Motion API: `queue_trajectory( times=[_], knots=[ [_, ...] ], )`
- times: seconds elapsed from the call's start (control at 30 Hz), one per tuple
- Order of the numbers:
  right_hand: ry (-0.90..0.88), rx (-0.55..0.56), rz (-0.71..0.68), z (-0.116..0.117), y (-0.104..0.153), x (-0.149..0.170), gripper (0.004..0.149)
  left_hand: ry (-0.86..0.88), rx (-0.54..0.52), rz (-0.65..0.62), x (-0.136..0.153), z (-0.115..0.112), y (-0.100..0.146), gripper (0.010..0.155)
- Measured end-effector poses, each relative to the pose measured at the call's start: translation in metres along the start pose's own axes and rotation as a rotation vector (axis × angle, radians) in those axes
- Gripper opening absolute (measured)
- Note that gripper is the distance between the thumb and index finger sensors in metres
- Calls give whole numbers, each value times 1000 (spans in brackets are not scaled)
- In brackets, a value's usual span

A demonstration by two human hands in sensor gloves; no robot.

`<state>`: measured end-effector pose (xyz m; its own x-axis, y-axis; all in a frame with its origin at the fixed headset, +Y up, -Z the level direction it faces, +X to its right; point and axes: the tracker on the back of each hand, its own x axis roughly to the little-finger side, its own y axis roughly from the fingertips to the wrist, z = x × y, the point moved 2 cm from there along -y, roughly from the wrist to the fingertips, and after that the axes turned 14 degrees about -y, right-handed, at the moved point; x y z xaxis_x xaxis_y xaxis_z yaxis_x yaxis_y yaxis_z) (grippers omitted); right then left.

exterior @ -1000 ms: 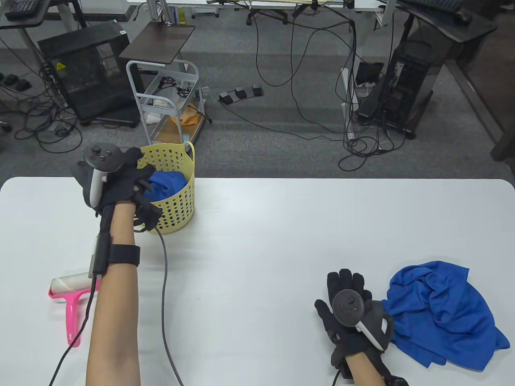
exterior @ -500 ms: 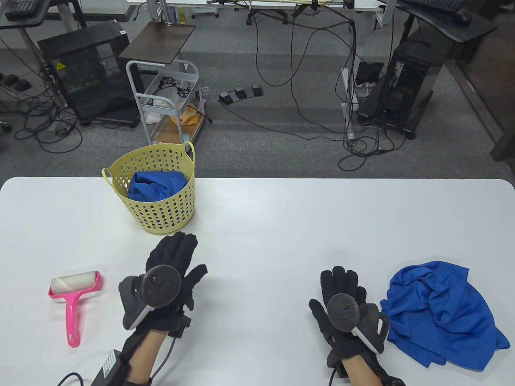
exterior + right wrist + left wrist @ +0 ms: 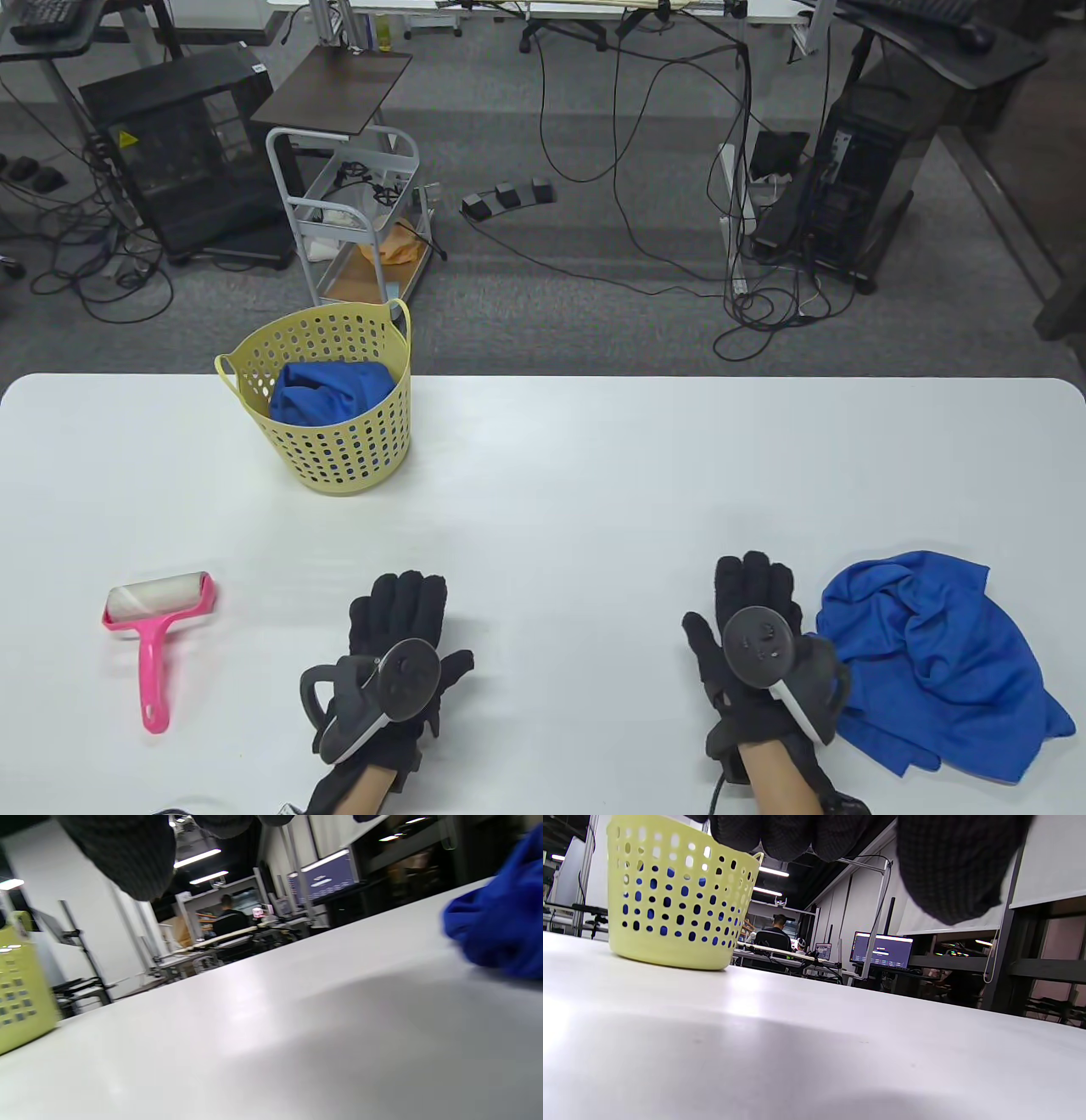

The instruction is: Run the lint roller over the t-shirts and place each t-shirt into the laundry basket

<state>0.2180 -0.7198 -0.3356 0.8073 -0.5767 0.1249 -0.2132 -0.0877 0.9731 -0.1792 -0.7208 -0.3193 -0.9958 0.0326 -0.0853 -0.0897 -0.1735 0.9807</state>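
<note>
A yellow perforated laundry basket (image 3: pixel 339 463) stands at the table's back left with a blue t-shirt (image 3: pixel 333 394) bundled inside. A second blue t-shirt (image 3: pixel 933 662) lies crumpled at the front right. A pink lint roller (image 3: pixel 157 632) lies at the front left. My left hand (image 3: pixel 399 607) lies flat with straight fingers near the front edge, holding nothing. My right hand (image 3: pixel 753 594) lies flat too, just left of the crumpled t-shirt, holding nothing. The basket (image 3: pixel 674 899) shows in the left wrist view, and the t-shirt's edge (image 3: pixel 505 929) shows in the right wrist view.
The white table (image 3: pixel 594 475) spreads between basket and hands. Behind its far edge stand a grey cart (image 3: pixel 356 212), computer towers (image 3: pixel 857 187) and loose cables on the floor. A person sits at desks far off in both wrist views.
My left hand left the basket, where it was beside the blue t-shirt, and came back to lie flat at the front edge. The right hand shifted slightly toward the crumpled t-shirt.
</note>
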Motion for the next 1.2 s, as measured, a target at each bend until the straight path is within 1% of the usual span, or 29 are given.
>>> queue_trajectory(
  times=[0.13,0.2,0.3,0.33,0.37,0.4,0.43,0.5,0.53,0.57,0.63,0.67,0.7,0.77,0.87,0.93,1.03,1.1,1.13,1.2],
  knots=[
    [137,-3,269,-20,-21,48,78,-20,16,0,-2,-2,-2,88],
    [219,-31,393,-27,-30,71,83,-25,15,-5,-2,-2,-3,88],
    [305,-72,591,-32,-39,100,91,-30,18,2,1,-2,-4,88],
    [320,-85,633,-32,-41,106,93,-24,20,3,2,-2,-4,88],
    [338,-121,701,-32,-43,116,94,-13,22,9,4,-2,-4,88],
    [321,-164,739,-30,-45,123,94,-6,24,7,5,-2,-5,88],
    [295,-181,751,-29,-45,126,93,-4,25,8,6,-2,-5,88],
    [190,-179,755,-26,-48,131,89,-2,28,4,7,-3,-5,88],
    [178,-159,757,-26,-48,131,82,-2,30,2,7,-3,-5,87],
    [196,-142,731,-25,-50,130,76,0,33,1,8,-3,-4,87],
    [304,-126,697,-28,-52,126,65,3,37,-1,8,-2,-4,86],
    [360,-137,663,-29,-54,123,58,6,41,-6,7,-2,-4,85],
    [382,-149,652,-28,-55,120,53,10,45,-15,7,-3,-4,82],
    [398,-116,640,-27,-56,114,49,11,51,-31,6,-2,-3,81],
    [456,-40,598,-28,-56,105,47,20,44,-35,6,0,-1,81],
    [482,39,505,-34,-56,91,45,30,33,-35,6,1,-1,81],
    [438,33,379,-42,-56,61,46,21,39,-44,4,0,-2,81],
    [348,100,267,-53,-53,26,46,31,39,-56,2,1,-2,81],
    [316,111,220,-56,-52,14,46,39,36,-58,1,2,-2,81],
    [214,149,82,-68,-43,-25,46,71,24,-86,-2,8,-2,81]
  ],
)
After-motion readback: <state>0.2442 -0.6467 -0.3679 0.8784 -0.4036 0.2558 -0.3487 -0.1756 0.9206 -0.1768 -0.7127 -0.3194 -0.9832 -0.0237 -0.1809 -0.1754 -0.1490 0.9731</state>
